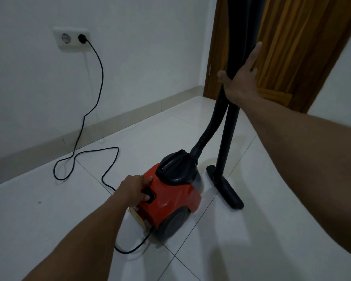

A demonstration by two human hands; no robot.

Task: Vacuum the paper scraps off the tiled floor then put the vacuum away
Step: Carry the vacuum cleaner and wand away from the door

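Red vacuum (170, 201) on tiled floor (49, 224); left hand (133, 190) rests on its rear, fingers extended, one pressing the black switch (149, 195). Right hand (240, 80) grips the upright wand (228, 134) and hose (209, 126) just beyond the vacuum. Its dust cup contents are not discernible. Cord (100, 78) runs from the vacuum's rear to the wall socket (69, 39), plugged in.

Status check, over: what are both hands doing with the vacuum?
Left hand on the red vacuum, finger at its black switch. Right hand gripping upright wand. Cord plugged in, looped on floor.
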